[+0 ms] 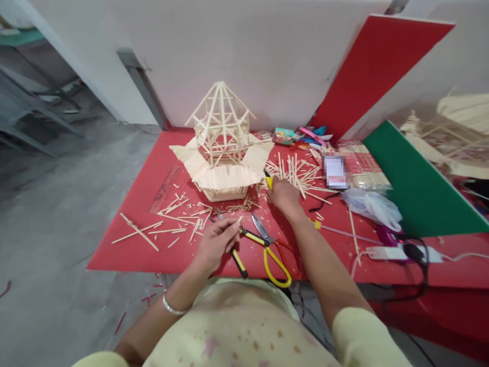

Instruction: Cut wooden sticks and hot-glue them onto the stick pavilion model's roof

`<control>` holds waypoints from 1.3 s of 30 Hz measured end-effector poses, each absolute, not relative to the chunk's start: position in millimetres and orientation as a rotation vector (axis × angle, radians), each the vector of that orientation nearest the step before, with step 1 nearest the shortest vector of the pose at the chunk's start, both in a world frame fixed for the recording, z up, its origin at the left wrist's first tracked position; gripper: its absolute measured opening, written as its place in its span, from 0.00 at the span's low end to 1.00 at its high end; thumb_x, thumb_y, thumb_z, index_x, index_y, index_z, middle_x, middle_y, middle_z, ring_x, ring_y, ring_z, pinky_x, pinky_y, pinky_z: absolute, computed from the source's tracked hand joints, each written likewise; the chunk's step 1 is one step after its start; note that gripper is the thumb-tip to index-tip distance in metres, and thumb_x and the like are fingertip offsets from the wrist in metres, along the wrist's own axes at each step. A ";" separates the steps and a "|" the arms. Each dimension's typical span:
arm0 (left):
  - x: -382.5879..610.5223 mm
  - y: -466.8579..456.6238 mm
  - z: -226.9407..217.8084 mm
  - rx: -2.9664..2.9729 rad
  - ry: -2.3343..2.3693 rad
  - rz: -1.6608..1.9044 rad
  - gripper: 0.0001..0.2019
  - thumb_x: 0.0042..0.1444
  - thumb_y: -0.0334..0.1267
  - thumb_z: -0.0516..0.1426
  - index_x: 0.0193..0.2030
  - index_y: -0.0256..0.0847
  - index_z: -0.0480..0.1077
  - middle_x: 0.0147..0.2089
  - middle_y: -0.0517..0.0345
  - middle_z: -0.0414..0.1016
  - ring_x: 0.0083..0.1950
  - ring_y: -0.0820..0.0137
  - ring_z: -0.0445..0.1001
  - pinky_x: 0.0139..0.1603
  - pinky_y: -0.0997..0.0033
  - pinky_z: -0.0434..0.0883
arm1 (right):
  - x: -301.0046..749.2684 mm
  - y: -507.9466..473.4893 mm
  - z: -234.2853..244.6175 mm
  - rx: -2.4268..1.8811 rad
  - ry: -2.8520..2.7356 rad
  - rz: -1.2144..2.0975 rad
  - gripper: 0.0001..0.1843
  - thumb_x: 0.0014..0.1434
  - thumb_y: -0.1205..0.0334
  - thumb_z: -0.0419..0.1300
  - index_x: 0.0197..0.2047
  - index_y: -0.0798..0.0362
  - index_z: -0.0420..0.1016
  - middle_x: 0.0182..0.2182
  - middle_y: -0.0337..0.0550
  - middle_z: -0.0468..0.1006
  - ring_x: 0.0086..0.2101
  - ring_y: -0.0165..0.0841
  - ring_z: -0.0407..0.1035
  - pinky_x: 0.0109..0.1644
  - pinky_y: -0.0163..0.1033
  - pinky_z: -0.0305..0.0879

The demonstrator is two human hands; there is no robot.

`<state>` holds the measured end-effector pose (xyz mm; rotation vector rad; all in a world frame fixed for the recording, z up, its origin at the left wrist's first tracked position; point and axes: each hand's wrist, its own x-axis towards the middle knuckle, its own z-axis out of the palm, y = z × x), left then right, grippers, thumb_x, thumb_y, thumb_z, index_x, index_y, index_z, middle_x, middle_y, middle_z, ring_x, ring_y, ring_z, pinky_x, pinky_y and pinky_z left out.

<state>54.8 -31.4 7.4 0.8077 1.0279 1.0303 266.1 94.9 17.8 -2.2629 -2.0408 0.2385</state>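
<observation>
A pagoda-like model [221,127] of thin wooden sticks stands on the red tabletop, with an open frame above slatted eaves. Below its front, my left hand [217,242] pinches a short wooden stick [240,220] between thumb and fingertips. My right hand [284,196] is closed around a yellow tool [269,182] with a dark tip, close to the right edge of the eaves; its exact kind is unclear. Scissors [275,260] with a yellow and a red handle lie between my forearms. Beside my left hand rest pliers [239,262] with black-and-yellow handles, partly hidden by the fingers.
Loose sticks [294,173] and offcuts are scattered around the model. A clear ruler [165,191] lies left. At right are bagged sticks [369,165], a blurred card [336,172], a plastic bag [372,206], a power strip [387,253] with cords and a green board [424,188].
</observation>
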 end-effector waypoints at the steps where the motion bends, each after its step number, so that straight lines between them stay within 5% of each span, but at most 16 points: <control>1: 51.5 -32.3 7.1 0.804 1.042 1.038 0.15 0.56 0.47 0.63 0.40 0.35 0.75 0.23 0.62 0.70 0.17 0.84 0.56 0.17 0.81 0.49 | 268.1 94.6 18.5 -2.250 -2.043 0.236 0.30 0.66 0.48 0.52 0.62 0.63 0.62 0.48 0.65 0.73 0.47 0.45 0.70 0.48 0.46 0.62; 7: 38.8 -31.9 11.2 0.715 1.103 1.051 0.17 0.51 0.50 0.66 0.35 0.36 0.75 0.24 0.61 0.71 0.17 0.82 0.59 0.17 0.80 0.52 | 278.9 15.6 26.8 -1.867 -1.830 0.055 0.28 0.68 0.49 0.45 0.62 0.57 0.64 0.46 0.60 0.76 0.44 0.46 0.71 0.45 0.47 0.66; 14: 33.0 -41.5 2.2 0.834 1.120 0.981 0.16 0.53 0.49 0.65 0.35 0.35 0.77 0.22 0.61 0.68 0.20 0.81 0.57 0.20 0.80 0.54 | 232.1 -109.4 -2.9 -1.469 -1.993 0.273 0.19 0.68 0.56 0.51 0.59 0.51 0.68 0.43 0.50 0.81 0.41 0.39 0.76 0.41 0.39 0.71; 20: 28.8 -66.2 1.7 0.973 1.139 1.004 0.14 0.55 0.47 0.63 0.31 0.36 0.77 0.28 0.57 0.71 0.29 0.74 0.67 0.31 0.76 0.65 | 226.3 -118.3 -24.3 -1.406 -2.126 0.188 0.22 0.66 0.59 0.54 0.62 0.56 0.64 0.41 0.52 0.81 0.39 0.38 0.76 0.38 0.38 0.69; 30: 17.7 -74.9 25.8 1.138 1.208 0.988 0.14 0.57 0.47 0.60 0.28 0.37 0.75 0.25 0.58 0.69 0.28 0.72 0.65 0.30 0.75 0.63 | 217.2 -115.8 -19.1 -1.380 -2.157 0.162 0.20 0.67 0.57 0.51 0.59 0.57 0.66 0.37 0.49 0.81 0.35 0.34 0.76 0.36 0.34 0.67; 39: -1.1 -91.6 23.5 1.298 1.288 0.958 0.14 0.57 0.39 0.58 0.22 0.38 0.68 0.21 0.61 0.60 0.25 0.74 0.58 0.27 0.75 0.57 | 213.2 -125.7 -24.6 -1.467 -2.192 0.194 0.22 0.67 0.46 0.51 0.50 0.54 0.73 0.30 0.44 0.78 0.31 0.34 0.72 0.34 0.36 0.62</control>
